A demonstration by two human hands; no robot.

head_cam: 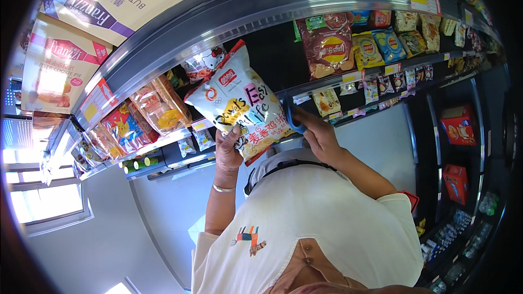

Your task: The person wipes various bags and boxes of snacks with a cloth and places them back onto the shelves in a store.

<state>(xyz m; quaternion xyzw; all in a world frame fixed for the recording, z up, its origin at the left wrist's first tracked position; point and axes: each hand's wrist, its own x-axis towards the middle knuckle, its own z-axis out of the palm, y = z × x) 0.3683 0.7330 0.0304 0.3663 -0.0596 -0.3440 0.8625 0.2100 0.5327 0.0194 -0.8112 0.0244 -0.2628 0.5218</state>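
My left hand (229,148), with a light bangle at its wrist, grips the lower left edge of a large, puffed, mostly white snack bag (255,110), thumb on its front. The bag is tilted and has red end seals and colourful printing. At the bag's right side, my right hand (322,134) holds a dark blue cloth (295,114), partly blurred; whether the cloth touches the bag cannot be told. Behind the bag is the dark shelf, where a Hello Kitty snack pack (204,63) stands just to the left and a large dark red Lay's bag (329,47) to the right.
An upper shelf edge (261,16) curves across the view, with Franzzi cookie boxes (61,69) at left. Packaged bread (157,108) and smaller chip bags (367,51) line the shelf below. Shelving with red boxes (458,126) and bottles (447,228) stands at right. A window (47,204) is at left.
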